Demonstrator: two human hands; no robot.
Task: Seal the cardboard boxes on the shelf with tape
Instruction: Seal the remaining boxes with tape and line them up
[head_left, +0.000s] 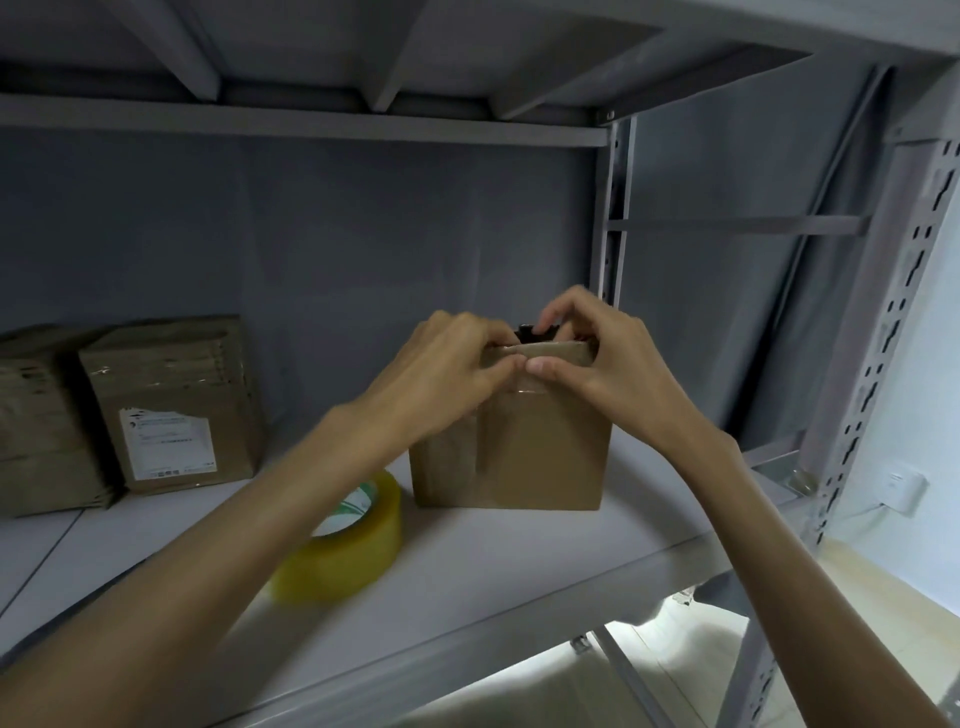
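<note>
Brown cardboard box (540, 457), yellow tape roll (348, 551), grey shelf (519, 561), possibly black item (535, 332) atop box

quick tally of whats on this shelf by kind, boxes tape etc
brown cardboard boxes: 3, namely the one under both hands, the labelled one and the one at the left edge
yellowish rolls of clear packing tape: 1
small black object at the held box's top: 1
total: 5

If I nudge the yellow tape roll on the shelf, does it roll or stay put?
The tape roll seems to lie on its flat side on the shelf, so it would probably slide, not roll. It looks thickly wound, so likely stiff. Stood on edge, it would probably roll.
</note>
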